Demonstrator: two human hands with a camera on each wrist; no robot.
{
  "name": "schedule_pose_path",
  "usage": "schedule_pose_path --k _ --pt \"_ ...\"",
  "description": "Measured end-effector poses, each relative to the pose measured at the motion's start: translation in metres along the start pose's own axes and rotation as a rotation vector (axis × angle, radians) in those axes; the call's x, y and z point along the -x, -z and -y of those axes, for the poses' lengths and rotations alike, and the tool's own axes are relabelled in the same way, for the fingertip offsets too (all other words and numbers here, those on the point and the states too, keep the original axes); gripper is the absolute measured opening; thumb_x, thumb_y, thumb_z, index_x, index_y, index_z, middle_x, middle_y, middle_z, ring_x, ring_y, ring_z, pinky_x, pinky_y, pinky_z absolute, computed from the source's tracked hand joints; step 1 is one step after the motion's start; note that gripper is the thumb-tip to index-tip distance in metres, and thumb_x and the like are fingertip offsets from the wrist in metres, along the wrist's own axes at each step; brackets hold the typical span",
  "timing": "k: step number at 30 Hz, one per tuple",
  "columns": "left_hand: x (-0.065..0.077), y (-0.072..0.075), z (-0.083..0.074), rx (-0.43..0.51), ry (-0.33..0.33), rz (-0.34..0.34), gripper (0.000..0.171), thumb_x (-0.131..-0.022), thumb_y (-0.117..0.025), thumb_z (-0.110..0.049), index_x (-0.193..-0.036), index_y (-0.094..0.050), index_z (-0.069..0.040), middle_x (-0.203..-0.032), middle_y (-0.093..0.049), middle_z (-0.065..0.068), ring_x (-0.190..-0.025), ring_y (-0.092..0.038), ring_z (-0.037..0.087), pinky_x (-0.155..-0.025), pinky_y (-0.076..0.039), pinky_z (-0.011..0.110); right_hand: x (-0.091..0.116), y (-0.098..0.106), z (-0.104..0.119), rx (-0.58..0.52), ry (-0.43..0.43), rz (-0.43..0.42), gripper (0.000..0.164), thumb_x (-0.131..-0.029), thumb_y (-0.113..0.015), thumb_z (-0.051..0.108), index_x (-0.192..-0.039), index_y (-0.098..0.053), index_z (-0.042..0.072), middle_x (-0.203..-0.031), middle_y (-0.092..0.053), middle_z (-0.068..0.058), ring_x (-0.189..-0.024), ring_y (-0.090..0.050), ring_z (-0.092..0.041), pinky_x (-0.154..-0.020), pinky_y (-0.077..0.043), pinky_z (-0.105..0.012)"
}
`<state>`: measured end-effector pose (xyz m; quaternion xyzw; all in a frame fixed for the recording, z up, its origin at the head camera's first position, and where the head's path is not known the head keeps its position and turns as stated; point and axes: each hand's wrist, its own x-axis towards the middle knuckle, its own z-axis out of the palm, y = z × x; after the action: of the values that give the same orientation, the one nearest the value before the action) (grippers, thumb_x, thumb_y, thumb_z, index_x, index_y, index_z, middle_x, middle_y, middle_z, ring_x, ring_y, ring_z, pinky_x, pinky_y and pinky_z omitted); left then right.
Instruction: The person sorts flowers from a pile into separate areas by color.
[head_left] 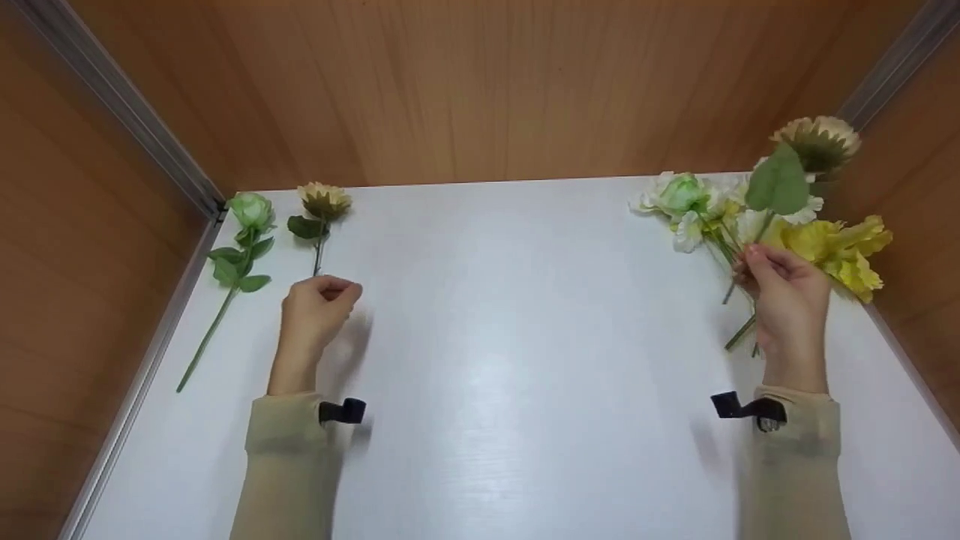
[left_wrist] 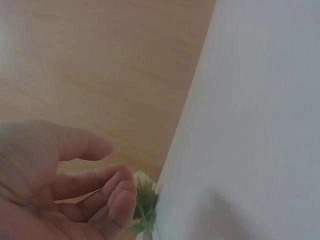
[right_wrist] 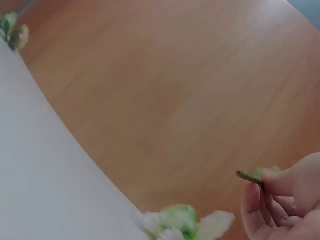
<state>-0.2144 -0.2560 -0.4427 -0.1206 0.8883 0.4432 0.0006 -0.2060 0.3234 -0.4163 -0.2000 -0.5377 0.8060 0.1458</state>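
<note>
My left hand (head_left: 315, 315) hovers over the table's left side, fingers loosely curled. In the left wrist view a gap shows between its thumb and fingers (left_wrist: 117, 192), with nothing held. Just beyond it lies a cream artificial flower (head_left: 324, 201) with a dark leaf; the lower stem is hidden by the hand. My right hand (head_left: 796, 311) pinches the stem (right_wrist: 248, 177) of another cream flower (head_left: 817, 142) between thumb and fingers. That flower, with a broad green leaf (head_left: 778, 181), is raised above a pile of white flowers (head_left: 686, 231) and yellow flowers (head_left: 844, 251).
A pale green rose (head_left: 251, 210) with a long leafy stem lies along the table's left edge. Another green rose (head_left: 682, 193) sits in the right pile. Wooden panels (head_left: 495, 90) stand behind and at both sides of the white table (head_left: 487, 360).
</note>
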Motion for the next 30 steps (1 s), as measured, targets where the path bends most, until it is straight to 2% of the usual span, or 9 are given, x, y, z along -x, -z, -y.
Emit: schedule_pose_path --k 3,8,11,15,18,23,26,30 --pt "0.007 -0.020 -0.017 0.128 -0.008 0.097 0.029 -0.105 -0.072 -0.025 -0.121 -0.078 -0.001 -0.107 -0.074 0.015 -0.094 -0.072 0.028 -0.082 -0.060 0.033 0.009 -0.031 -0.022 -0.021 0.027 0.131 0.013 -0.100 -0.076 0.000 -0.112 -0.076 -0.006 -0.103 -0.077 -0.013 -0.087 -0.075 -0.020 -0.082 -0.065 -0.029" --pt "0.021 -0.057 -0.040 0.310 -0.060 0.246 0.020 -0.104 -0.075 -0.016 -0.115 -0.078 0.001 -0.104 -0.074 0.018 -0.092 -0.072 0.030 -0.084 -0.062 0.033 0.035 -0.077 -0.062 0.098 0.068 0.312 0.010 -0.105 -0.070 -0.002 -0.112 -0.072 -0.008 -0.099 -0.078 -0.012 -0.086 -0.075 -0.018 -0.082 -0.065 -0.031" --pt "0.032 -0.078 -0.051 0.379 -0.106 0.339 0.017 -0.104 -0.074 -0.012 -0.112 -0.078 0.003 -0.101 -0.074 0.021 -0.089 -0.071 0.031 -0.080 -0.062 0.030 0.051 -0.097 -0.084 0.177 0.064 0.398 0.014 -0.106 -0.067 -0.004 -0.117 -0.069 -0.011 -0.099 -0.077 -0.012 -0.087 -0.075 -0.018 -0.083 -0.065 -0.032" --pt "0.049 -0.104 -0.063 0.416 -0.158 0.459 0.017 -0.104 -0.071 -0.008 -0.112 -0.076 0.006 -0.099 -0.076 0.017 -0.087 -0.072 0.026 -0.079 -0.063 0.031 0.071 -0.115 -0.105 0.229 0.037 0.493 0.017 -0.105 -0.069 -0.005 -0.119 -0.068 -0.013 -0.105 -0.075 -0.019 -0.086 -0.075 -0.019 -0.082 -0.066 -0.034" --pt "0.061 -0.121 -0.070 0.429 -0.175 0.535 0.020 -0.105 -0.068 -0.007 -0.114 -0.075 0.009 -0.101 -0.077 0.019 -0.085 -0.072 0.020 -0.080 -0.064 0.033 0.082 -0.122 -0.114 0.230 0.014 0.537 0.015 -0.103 -0.071 -0.007 -0.117 -0.070 -0.012 -0.107 -0.074 -0.024 -0.085 -0.074 -0.019 -0.081 -0.066 -0.033" --pt "0.075 -0.141 -0.073 0.451 -0.184 0.640 0.022 -0.107 -0.068 -0.008 -0.114 -0.076 0.010 -0.101 -0.078 0.023 -0.084 -0.073 0.018 -0.081 -0.065 0.035 0.092 -0.128 -0.124 0.264 0.006 0.570 0.012 -0.100 -0.075 -0.007 -0.111 -0.073 -0.009 -0.102 -0.076 -0.018 -0.084 -0.072 -0.017 -0.081 -0.065 -0.031" --pt "0.079 -0.148 -0.070 0.469 -0.187 0.673 0.020 -0.107 -0.068 -0.008 -0.112 -0.077 0.009 -0.095 -0.078 0.016 -0.084 -0.073 0.017 -0.082 -0.066 0.037 0.094 -0.130 -0.128 0.304 0.020 0.566 0.011 -0.098 -0.077 -0.005 -0.109 -0.075 -0.009 -0.098 -0.078 -0.013 -0.082 -0.072 -0.015 -0.080 -0.064 -0.030" --pt "0.081 -0.153 -0.068 0.514 -0.185 0.689 0.020 -0.107 -0.069 -0.005 -0.111 -0.076 0.014 -0.091 -0.077 0.011 -0.083 -0.072 0.015 -0.082 -0.066 0.036 0.097 -0.131 -0.131 0.321 0.021 0.558 0.011 -0.098 -0.078 -0.006 -0.108 -0.077 -0.009 -0.097 -0.078 -0.013 -0.082 -0.073 -0.015 -0.078 -0.064 -0.028"
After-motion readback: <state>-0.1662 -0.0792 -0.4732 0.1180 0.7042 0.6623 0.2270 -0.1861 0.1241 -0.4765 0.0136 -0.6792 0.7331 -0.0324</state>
